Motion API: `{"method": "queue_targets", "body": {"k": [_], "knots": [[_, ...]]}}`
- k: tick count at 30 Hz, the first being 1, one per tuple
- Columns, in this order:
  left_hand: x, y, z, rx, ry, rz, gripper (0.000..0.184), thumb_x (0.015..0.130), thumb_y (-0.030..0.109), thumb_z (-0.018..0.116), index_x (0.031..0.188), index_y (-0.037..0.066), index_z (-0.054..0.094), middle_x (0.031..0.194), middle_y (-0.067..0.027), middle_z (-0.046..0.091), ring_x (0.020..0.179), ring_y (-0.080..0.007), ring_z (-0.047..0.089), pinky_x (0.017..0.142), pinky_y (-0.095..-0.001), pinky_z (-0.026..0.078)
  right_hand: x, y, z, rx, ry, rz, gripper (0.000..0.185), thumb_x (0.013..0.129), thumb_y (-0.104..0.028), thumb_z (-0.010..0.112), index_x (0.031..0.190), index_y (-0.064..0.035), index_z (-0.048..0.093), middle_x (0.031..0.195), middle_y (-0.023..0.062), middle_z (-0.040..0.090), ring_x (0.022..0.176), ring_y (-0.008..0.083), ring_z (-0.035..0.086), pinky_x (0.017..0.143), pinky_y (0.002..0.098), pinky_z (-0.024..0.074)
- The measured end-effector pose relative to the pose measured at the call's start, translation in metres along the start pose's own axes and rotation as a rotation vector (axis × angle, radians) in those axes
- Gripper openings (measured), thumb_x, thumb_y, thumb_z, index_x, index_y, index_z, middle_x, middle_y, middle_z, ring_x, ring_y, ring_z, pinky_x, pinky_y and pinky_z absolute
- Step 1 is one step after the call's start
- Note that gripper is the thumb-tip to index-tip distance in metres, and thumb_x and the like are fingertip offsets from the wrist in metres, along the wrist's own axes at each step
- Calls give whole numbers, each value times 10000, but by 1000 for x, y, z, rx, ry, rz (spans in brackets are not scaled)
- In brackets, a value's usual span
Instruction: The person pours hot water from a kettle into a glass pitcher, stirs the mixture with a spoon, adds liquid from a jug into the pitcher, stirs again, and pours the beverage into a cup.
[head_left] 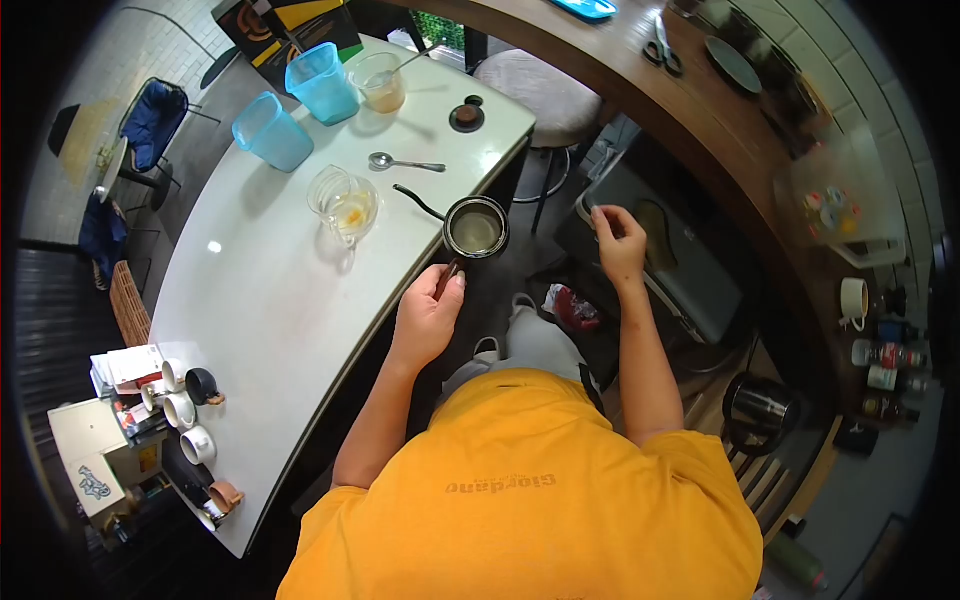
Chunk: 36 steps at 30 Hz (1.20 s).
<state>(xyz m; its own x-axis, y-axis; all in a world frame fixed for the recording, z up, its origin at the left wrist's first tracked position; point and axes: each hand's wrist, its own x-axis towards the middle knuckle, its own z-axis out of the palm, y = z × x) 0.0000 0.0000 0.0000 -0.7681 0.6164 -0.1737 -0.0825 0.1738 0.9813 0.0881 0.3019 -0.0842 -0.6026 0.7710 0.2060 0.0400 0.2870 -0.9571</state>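
Note:
My left hand [428, 318] is closed round the handle of a small gooseneck kettle [475, 228], held at the table's edge. The kettle has no lid on, and its thin spout points over the white table [270, 330]. To the right of the kettle, my right hand [618, 240] is raised over the floor, thumb and fingertips close together; whether anything is between them is too small to tell. On the table near the spout are a glass pitcher [350, 212] with a little yellowish liquid and a metal spoon [408, 163]. A small round dark lid [466, 118] lies near the far corner.
Two blue containers [322, 85] and a clear cup [380, 85] stand at the table's far end. White cups [180, 410] are at the lower left. A stool [535, 85], scissors [660, 50] on a wooden counter, and an electric kettle [760, 405] are around me.

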Motion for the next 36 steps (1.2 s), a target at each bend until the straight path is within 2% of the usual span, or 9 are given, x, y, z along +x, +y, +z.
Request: {"method": "queue_targets", "body": {"k": [3,5,9,10,14,19,25,30,36], "knots": [[13,-2,-24,-13,42,-20,231,963,224,537,988,-4,563,714,39,485,604,-21,394,532,-182,317,22,-17,43,-141,-108,9,145,848,-157,679,907,-25,687,762,43,664,636,118,563,623,253,457],[41,-8,-26,-39,78,-29,226,954,194,547,987,-28,572,702,60,469,632,-23,394,554,-205,342,64,-30,67,-168,-187,-174,144,825,-136,686,898,-13,685,766,60,658,631,125,554,614,259,457],[82,-10,-25,-34,136,-18,227,954,184,544,1014,-33,573,711,62,474,633,-24,397,555,-205,343,131,-32,118,-161,-437,-337,276,786,-163,704,1029,-36,667,944,100,662,810,215,593,744,317,475],[92,-9,-24,-67,154,-26,232,955,179,541,1041,-34,573,722,60,478,639,-23,398,560,-204,348,145,-28,130,-211,-527,-359,364,768,-185,707,1113,-85,647,1084,93,639,973,264,569,876,369,431],[129,-2,-24,-96,203,-61,261,960,170,534,1116,-35,570,751,54,486,658,-22,406,580,-194,361,188,-20,178,-299,-696,-594,441,777,-155,683,1211,-135,607,1229,83,593,1106,306,519,975,409,364],[161,-6,-25,-75,270,-134,230,964,194,529,1051,-14,570,736,46,491,633,-16,409,555,-186,344,214,-20,202,-415,-907,-642,414,757,-167,722,1164,-171,643,1192,16,613,1064,264,529,936,408,354],[183,-17,-25,-39,351,-100,224,966,214,525,1010,-1,572,738,37,510,612,-9,409,530,-181,329,230,-6,209,-376,-947,-705,351,750,-184,736,1097,-178,683,1077,3,641,1044,259,509,924,408,352],[191,-16,-17,-80,399,-178,172,960,158,524,991,-4,570,714,53,453,640,-24,391,562,-199,339,243,-11,202,-252,-712,-655,363,736,-198,756,1068,-71,679,1058,71,644,967,288,547,887,387,403],[200,-23,-14,-135,383,-165,199,962,165,524,1037,-13,571,716,50,460,640,-29,397,565,-204,348,234,-34,190,-126,-533,-590,329,723,-158,771,1013,-29,687,994,110,666,922,290,590,820,373,450]]}}
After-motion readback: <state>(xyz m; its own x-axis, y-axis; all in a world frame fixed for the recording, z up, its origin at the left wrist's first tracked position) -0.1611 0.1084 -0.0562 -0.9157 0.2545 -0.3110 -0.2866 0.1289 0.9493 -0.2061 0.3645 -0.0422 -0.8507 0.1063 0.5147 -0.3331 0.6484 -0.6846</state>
